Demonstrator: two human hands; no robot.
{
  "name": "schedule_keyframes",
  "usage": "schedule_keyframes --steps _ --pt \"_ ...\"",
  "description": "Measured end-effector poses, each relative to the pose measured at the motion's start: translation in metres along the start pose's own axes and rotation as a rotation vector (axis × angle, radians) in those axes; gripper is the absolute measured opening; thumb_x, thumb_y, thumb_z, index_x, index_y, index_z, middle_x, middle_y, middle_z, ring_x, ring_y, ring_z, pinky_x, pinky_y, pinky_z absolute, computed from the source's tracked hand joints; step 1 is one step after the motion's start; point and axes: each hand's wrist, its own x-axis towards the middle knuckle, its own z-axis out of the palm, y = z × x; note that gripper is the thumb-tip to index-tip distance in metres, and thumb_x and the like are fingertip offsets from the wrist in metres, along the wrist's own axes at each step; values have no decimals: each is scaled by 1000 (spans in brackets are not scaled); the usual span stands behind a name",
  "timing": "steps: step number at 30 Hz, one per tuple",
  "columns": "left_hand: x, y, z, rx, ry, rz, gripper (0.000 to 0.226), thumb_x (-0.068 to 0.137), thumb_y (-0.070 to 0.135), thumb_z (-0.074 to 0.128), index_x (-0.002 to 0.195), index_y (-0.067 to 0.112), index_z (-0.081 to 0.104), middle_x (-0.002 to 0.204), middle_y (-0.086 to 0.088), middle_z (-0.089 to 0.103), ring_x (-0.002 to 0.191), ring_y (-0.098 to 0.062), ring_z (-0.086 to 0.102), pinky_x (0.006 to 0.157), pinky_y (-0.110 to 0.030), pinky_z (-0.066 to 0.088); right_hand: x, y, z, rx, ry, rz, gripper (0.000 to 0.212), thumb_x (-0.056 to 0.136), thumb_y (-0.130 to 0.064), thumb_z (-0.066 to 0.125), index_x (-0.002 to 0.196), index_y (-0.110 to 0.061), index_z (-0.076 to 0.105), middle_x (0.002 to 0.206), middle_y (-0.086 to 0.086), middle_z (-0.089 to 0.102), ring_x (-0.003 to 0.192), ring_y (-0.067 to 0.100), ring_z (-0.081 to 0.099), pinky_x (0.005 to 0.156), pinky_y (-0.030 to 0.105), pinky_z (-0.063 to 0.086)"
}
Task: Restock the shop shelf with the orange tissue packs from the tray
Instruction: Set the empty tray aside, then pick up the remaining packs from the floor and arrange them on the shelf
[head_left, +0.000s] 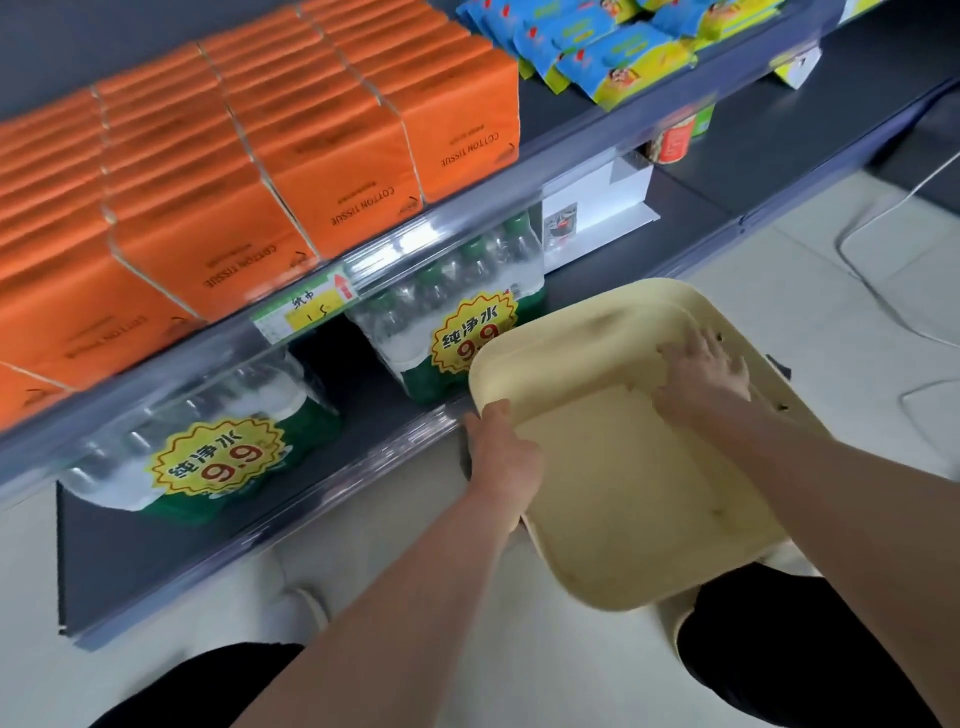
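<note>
Several rows of orange tissue packs (322, 150) fill the upper shelf (467, 213), printed "COTTON TISSUE". A cream plastic tray (613, 499) sits low at centre right with nothing inside it. My left hand (501, 449) grips the tray's left rim, thumb over the edge. Inside the tray, near its far right wall, my right hand (701, 374) lies flat with fingers spread and holds nothing.
Shrink-wrapped water bottle packs (447, 306) with yellow 9.9 stickers stand on the lower shelf (218, 525). Blue and yellow packets (613, 47) lie right of the tissues. A yellow price tag (306, 312) hangs on the shelf rail. A white cable (872, 244) trails across the pale floor.
</note>
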Motion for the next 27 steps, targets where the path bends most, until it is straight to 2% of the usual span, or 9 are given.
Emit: schedule_keyframes --steps 3,5,7,8,11,14,17,22,27 --pt "-7 11 -1 59 -56 54 52 87 3 56 135 18 41 141 -2 29 120 -23 43 93 -23 39 -13 -24 -1 -4 31 -78 65 92 -10 46 149 -26 20 160 0 -8 147 17 -8 117 50 13" --pt "-14 12 -10 97 -72 108 40 83 6 55 121 19 52 139 -5 39 122 -24 44 99 -28 43 -29 -46 -2 -35 49 -158 66 91 -9 45 150 -24 19 160 1 -5 147 19 -6 116 49 17" --pt "-27 10 -34 137 -70 144 28 86 3 50 108 19 54 120 0 49 115 -23 45 95 -31 44 -50 -71 -3 -48 62 -233 65 92 -11 45 150 -22 18 160 3 -1 147 21 -3 115 49 17" --pt "-32 7 -50 164 -61 144 26 88 2 48 108 19 54 114 0 51 111 -23 47 90 -29 43 -63 -85 -3 -47 60 -272 64 93 -13 45 150 -21 19 160 3 0 148 22 -3 115 49 17" --pt "-44 -12 -108 280 -34 186 40 92 2 46 130 12 51 133 -10 50 121 -28 49 95 -31 42 -103 -130 1 -54 82 -403 57 95 -23 42 149 -20 22 160 4 8 147 23 5 115 48 18" --pt "-65 -44 -168 389 -55 183 37 90 -2 44 122 7 62 127 -12 58 118 -30 54 96 -32 45 -147 -175 5 -83 91 -514 61 90 -16 46 147 -19 24 157 5 16 144 24 14 112 45 23" --pt "-85 -82 -213 376 41 128 36 89 0 44 119 7 62 126 -11 59 116 -28 54 95 -32 42 -190 -217 6 -164 95 -623 64 89 -12 48 148 -18 23 156 6 16 145 24 14 113 46 22" --pt "-105 -104 -249 244 315 95 39 89 3 46 128 7 48 125 -12 58 114 -31 55 83 -35 44 -240 -281 3 -244 153 -762 60 90 -13 49 146 -16 26 152 8 23 141 27 22 110 45 26" --pt "-106 -144 -285 216 448 -56 29 86 4 46 115 4 50 112 -16 61 103 -34 58 77 -40 48 -251 -335 6 -241 221 -877 58 89 -16 53 142 -13 32 149 10 30 136 30 30 102 46 33"
